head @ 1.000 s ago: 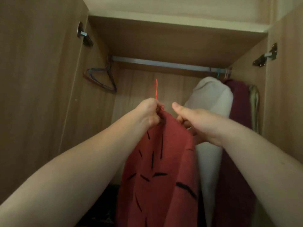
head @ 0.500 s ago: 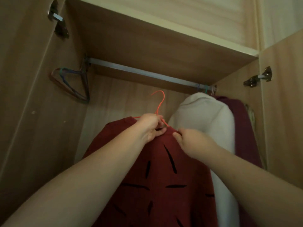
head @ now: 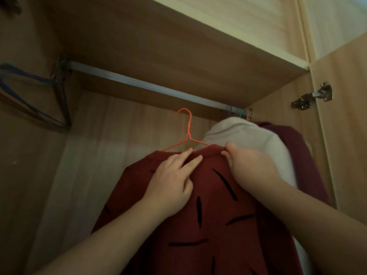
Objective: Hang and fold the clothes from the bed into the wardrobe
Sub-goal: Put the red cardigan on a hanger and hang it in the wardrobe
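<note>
Shirt (head: 214, 225) on hanger (head: 188, 127), held below rail (head: 149, 86) and not yet hooked, steadied by flat, straight-fingered left hand (head: 170, 181) on collar (head: 213, 152) and pinched at collar edge by right hand (head: 250, 167); recommend seating collar evenly, then lifting hook (head: 183, 111) squarely over rail, clear of beige garment (head: 248, 143).

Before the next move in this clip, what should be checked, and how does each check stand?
1. Red garment on orange hanger: ok.
2. Hook over rail: not ok, it is below.
3. Free rail left of white garment: ok.
4. Right-hand grip pinches collar: ok.
5. Hanger itself held: cannot tell; left-hand grip lies flat on the cloth.
</note>
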`<act>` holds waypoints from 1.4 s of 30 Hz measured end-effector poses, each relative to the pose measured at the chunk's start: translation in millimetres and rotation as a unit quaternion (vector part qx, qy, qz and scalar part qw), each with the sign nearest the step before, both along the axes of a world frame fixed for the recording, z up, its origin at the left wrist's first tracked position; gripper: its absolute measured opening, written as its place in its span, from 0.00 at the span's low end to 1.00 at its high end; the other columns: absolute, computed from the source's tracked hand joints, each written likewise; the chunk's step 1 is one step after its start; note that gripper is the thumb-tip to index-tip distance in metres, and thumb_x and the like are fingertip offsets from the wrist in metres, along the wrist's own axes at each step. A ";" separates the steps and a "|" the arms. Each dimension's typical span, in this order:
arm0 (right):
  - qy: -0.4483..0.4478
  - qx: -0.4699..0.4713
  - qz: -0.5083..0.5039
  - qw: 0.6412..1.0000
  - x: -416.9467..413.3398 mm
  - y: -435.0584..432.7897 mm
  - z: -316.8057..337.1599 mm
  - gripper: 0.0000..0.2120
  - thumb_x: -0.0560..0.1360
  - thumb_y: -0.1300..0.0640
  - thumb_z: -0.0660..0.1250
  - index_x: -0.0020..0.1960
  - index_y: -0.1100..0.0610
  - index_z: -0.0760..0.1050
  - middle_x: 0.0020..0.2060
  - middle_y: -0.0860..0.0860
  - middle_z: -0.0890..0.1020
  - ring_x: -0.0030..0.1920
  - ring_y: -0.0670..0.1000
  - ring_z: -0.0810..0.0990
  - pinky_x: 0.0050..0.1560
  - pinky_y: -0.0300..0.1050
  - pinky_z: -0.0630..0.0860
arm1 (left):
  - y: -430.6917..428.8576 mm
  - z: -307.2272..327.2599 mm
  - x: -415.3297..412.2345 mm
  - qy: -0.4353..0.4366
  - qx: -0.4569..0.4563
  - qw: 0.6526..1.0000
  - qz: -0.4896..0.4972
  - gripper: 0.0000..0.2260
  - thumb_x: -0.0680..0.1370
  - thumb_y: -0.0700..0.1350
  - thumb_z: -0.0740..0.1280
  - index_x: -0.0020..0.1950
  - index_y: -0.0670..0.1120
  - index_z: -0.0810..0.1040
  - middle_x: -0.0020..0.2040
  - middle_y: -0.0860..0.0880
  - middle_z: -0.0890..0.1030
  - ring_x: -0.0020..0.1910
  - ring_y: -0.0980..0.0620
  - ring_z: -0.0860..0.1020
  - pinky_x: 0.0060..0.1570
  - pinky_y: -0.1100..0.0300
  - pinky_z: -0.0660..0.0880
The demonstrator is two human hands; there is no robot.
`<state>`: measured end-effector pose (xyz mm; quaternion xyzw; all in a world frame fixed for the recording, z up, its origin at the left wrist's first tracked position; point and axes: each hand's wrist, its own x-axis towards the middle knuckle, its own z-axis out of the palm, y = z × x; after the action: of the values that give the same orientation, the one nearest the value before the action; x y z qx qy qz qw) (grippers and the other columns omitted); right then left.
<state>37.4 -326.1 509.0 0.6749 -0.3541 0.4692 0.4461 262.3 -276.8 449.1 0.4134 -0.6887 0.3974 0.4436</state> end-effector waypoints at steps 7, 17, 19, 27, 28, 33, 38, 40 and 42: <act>-0.004 -0.086 -0.035 0.996 -32.1 -43.5 58.7 0.11 0.80 0.44 0.56 0.46 0.49 0.70 0.37 0.50 0.81 0.38 0.56 0.81 0.32 0.47 0.72 | -77.3 27.8 -5.3 -0.039 -0.020 0.994 0.096 0.25 0.82 0.57 0.47 0.80 0.61 0.52 0.82 0.54 0.53 0.80 0.55 0.47 0.78 0.45 0.48; -0.077 -0.048 -0.095 0.991 -71.3 -86.0 127.9 0.14 0.82 0.42 0.49 0.49 0.50 0.65 0.37 0.53 0.78 0.36 0.58 0.75 0.35 0.49 0.68 | -181.0 113.6 -56.4 0.015 -0.053 0.997 0.062 0.27 0.79 0.59 0.42 0.80 0.62 0.49 0.82 0.55 0.52 0.80 0.53 0.49 0.78 0.49 0.49; -0.076 -0.034 -0.102 0.991 -72.7 -92.2 138.5 0.13 0.83 0.44 0.49 0.47 0.51 0.64 0.41 0.55 0.79 0.41 0.61 0.79 0.37 0.50 0.69 | -198.7 128.8 -61.1 0.021 -0.056 0.996 0.059 0.26 0.80 0.58 0.44 0.80 0.61 0.49 0.82 0.54 0.53 0.80 0.52 0.51 0.78 0.49 0.51; -0.047 -0.001 -0.115 0.992 -44.8 -129.0 154.8 0.14 0.84 0.46 0.50 0.57 0.52 0.71 0.50 0.53 0.81 0.50 0.57 0.81 0.40 0.48 0.68 | -264.0 140.1 -52.0 0.042 -0.014 0.997 0.066 0.25 0.84 0.56 0.48 0.80 0.62 0.44 0.82 0.53 0.50 0.80 0.50 0.53 0.77 0.48 0.55; -0.047 -0.003 -0.115 0.992 -40.3 -132.1 153.9 0.15 0.84 0.46 0.51 0.59 0.52 0.71 0.51 0.52 0.81 0.51 0.57 0.81 0.40 0.48 0.69 | -269.1 136.6 -49.1 0.051 -0.008 0.997 0.057 0.25 0.84 0.56 0.47 0.80 0.62 0.43 0.82 0.53 0.50 0.80 0.50 0.53 0.76 0.48 0.56; -0.026 0.013 -0.150 0.988 -21.8 -133.6 145.2 0.11 0.84 0.53 0.53 0.62 0.54 0.69 0.52 0.52 0.81 0.52 0.56 0.81 0.42 0.49 0.69 | -276.9 124.1 -39.3 0.049 0.053 0.997 0.028 0.24 0.85 0.54 0.49 0.81 0.61 0.45 0.82 0.50 0.51 0.80 0.49 0.54 0.77 0.51 0.55; -0.011 -0.018 -0.169 0.985 -16.2 -119.9 117.1 0.10 0.82 0.53 0.57 0.62 0.53 0.67 0.50 0.50 0.81 0.49 0.54 0.82 0.37 0.47 0.66 | -261.1 107.4 -35.9 0.042 0.100 0.994 0.031 0.25 0.85 0.55 0.49 0.81 0.61 0.44 0.82 0.48 0.51 0.80 0.48 0.54 0.77 0.51 0.55; -0.008 -0.022 -0.174 0.985 -18.4 -112.9 107.6 0.10 0.82 0.54 0.56 0.61 0.53 0.68 0.52 0.50 0.79 0.51 0.54 0.82 0.38 0.47 0.66 | -248.8 101.8 -33.6 0.047 0.116 0.991 0.037 0.25 0.85 0.56 0.49 0.81 0.61 0.44 0.82 0.49 0.51 0.80 0.47 0.54 0.77 0.49 0.56; -0.003 -0.011 -0.185 0.983 -18.3 -102.3 99.8 0.12 0.81 0.56 0.54 0.62 0.54 0.70 0.54 0.51 0.78 0.54 0.54 0.79 0.42 0.48 0.68 | -233.6 99.4 -30.7 0.057 0.137 0.988 0.044 0.26 0.84 0.56 0.50 0.81 0.61 0.44 0.82 0.49 0.50 0.80 0.46 0.53 0.76 0.48 0.56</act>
<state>19.0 -428.3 608.8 0.5916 -0.4690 0.3842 0.5314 231.6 -510.4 548.5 0.5221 -0.6915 0.2943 0.4033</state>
